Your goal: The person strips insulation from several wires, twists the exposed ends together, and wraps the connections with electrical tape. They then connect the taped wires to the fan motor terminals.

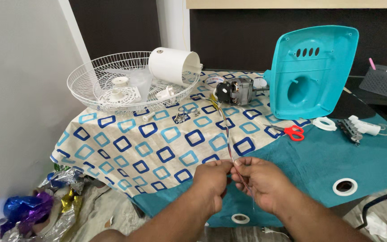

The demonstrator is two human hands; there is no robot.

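Thin multicoloured wires [224, 121] run taut from the motor [234, 90] to both hands' fingers [234, 166].

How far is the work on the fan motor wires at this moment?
Done: the fan is apart, its white grille and teal housing lying off the motor. In hand: left hand and right hand pinch the wires at their free end. Left: everything remains unassembled.

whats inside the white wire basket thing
Inside the white wire fan guard lie a white cylindrical housing, a round white slotted disc, a clear plastic piece and small white parts. Anything under the housing is hidden.
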